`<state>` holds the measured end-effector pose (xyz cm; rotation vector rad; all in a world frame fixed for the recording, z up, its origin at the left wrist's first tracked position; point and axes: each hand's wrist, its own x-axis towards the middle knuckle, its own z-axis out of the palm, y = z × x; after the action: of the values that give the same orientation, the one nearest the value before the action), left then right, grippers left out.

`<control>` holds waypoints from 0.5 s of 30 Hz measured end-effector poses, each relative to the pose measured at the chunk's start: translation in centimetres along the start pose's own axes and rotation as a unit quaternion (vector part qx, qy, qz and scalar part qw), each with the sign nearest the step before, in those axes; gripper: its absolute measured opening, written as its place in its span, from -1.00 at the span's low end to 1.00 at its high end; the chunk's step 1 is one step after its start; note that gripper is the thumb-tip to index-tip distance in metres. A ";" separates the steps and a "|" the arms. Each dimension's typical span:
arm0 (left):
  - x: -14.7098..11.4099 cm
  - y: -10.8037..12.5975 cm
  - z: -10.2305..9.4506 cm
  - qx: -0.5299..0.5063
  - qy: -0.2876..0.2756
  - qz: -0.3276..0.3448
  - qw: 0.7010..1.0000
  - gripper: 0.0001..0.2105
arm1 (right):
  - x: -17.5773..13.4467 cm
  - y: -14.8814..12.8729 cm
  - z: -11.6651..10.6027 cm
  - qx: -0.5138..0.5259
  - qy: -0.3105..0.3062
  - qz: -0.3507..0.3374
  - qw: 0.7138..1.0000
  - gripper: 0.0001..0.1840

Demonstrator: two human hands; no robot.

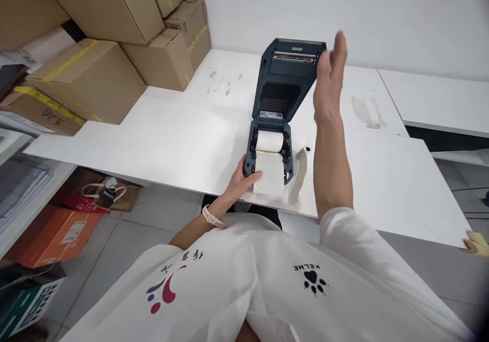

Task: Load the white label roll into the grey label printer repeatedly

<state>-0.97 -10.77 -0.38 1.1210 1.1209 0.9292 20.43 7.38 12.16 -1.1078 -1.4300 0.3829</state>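
A dark blue-grey label printer stands on the white table with its lid raised. A white label roll sits inside, and its strip runs out over the front edge. My left hand grips the printer's front left corner, thumb lying on the strip. At the lid's upper right edge is my right hand, its fingers stretched upward; it seems to touch the lid there. A curled strip of backing paper lies on the table to the right of the printer.
Cardboard boxes with yellow tape are stacked at the left back. A white wall rises behind the table. An orange box and a paper bag stand below at left. The right side shows a gap between tabletops.
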 end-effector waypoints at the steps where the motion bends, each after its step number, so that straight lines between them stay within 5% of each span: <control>1: 0.1 -0.1 -0.1 0.006 0.001 0.004 1.000 -0.11 | 2.1 0.3 0.5 0.019 -0.018 0.014 1.000 -0.29; 3: 0.2 -0.3 -0.3 0.009 -0.005 0.013 1.000 -0.10 | 4.6 0.5 0.9 0.044 -0.044 0.044 0.997 -0.27; 6: 0.2 -0.9 -1.1 -0.007 -0.010 0.003 1.000 -0.12 | 2.8 -0.1 0.0 0.045 -0.047 0.034 0.997 -0.06; 9: 0.7 -0.8 -2.1 -0.062 -0.002 -0.031 0.998 -0.16 | -3.9 -1.4 -2.0 0.058 -0.046 0.006 0.997 -0.05; 12: 1.2 0.0 -2.7 -0.120 -0.004 -0.061 0.991 -0.14 | -11.5 -2.5 -3.5 0.042 -0.099 0.015 0.994 -0.20; 15: 1.4 0.9 -2.2 -0.067 0.031 -0.055 0.996 -0.17 | -16.9 -2.8 -3.7 -0.034 -0.144 0.002 0.989 -0.49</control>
<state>-2.80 -8.76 0.13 0.9171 1.1424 0.9433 19.54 -8.71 5.30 -1.1442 -1.7056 0.5171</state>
